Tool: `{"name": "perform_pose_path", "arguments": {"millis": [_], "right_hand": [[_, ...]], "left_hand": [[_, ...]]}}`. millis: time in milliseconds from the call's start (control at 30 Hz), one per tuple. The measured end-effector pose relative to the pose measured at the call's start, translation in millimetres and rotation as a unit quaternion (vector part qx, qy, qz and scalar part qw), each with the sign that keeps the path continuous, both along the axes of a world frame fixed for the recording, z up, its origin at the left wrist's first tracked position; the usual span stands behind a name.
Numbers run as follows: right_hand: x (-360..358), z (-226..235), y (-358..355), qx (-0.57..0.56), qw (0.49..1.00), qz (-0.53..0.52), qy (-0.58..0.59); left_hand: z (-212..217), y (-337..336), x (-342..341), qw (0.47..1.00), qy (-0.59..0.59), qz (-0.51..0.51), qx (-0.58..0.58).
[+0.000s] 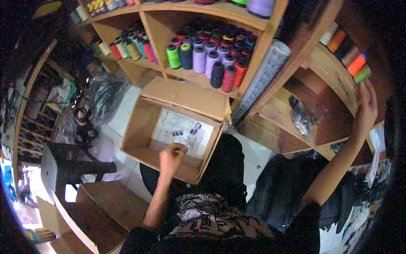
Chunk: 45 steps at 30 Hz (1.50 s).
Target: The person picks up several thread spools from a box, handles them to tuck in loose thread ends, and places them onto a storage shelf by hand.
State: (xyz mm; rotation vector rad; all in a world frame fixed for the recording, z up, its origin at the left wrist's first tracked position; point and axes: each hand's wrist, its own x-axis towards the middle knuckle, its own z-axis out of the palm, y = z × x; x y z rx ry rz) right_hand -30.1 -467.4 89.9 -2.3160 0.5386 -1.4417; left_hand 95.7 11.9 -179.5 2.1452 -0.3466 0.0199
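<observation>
An open cardboard box point(186, 96) is in front of me, with a printed paper sheet point(203, 132) lying on its bottom. Over the near part of the box my left hand point(171, 158) is closed, its fingers curled; what they hold, if anything, is hidden. My right arm stretches far to the right, up to a wooden shelf. There my right hand point(367, 103) has its fingers extended at a green thread spool point(362, 74), seemingly touching it. Beside that spool stand an orange-red spool point(357, 64) and a brown spool point(349, 55).
Wooden shelves point(203, 79) ahead hold several cone spools of thread point(211, 62). A rolled sheet point(266, 72) leans beside them. Clear plastic packets point(301, 120) lie in the right shelf. At the lower left sits another cardboard box point(112, 203); plastic bags point(105, 97) are at the left.
</observation>
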Motion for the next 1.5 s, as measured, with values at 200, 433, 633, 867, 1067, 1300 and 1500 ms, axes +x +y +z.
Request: {"name": "perform_pose_path", "arguments": {"millis": [200,433,633,867,1067,1300,1500], "right_hand": [[58,-181,174,0.357,0.734,0.394,0.423],[95,-299,280,0.498,0.653,0.359,0.443],[107,-356,279,0.360,0.759,0.337,0.424],[128,-299,297,0.369,0.755,0.344,0.419],[135,-254,306,0.377,0.745,0.390,0.388],[167,-243,320,0.480,0.672,0.439,0.354],[191,-236,328,0.466,0.647,0.500,0.338]], "left_hand": [[-55,95,12,0.922,-0.139,0.331,0.145],[-103,132,38,0.942,0.076,0.318,-0.081],[-86,111,22,0.910,-0.022,0.397,-0.114],[-30,119,6,0.876,-0.037,0.466,-0.121],[41,131,-23,0.862,-0.038,0.492,-0.118],[189,111,-119,0.898,-0.094,0.413,-0.117],[286,152,-221,0.778,-0.025,0.455,0.433]]}}
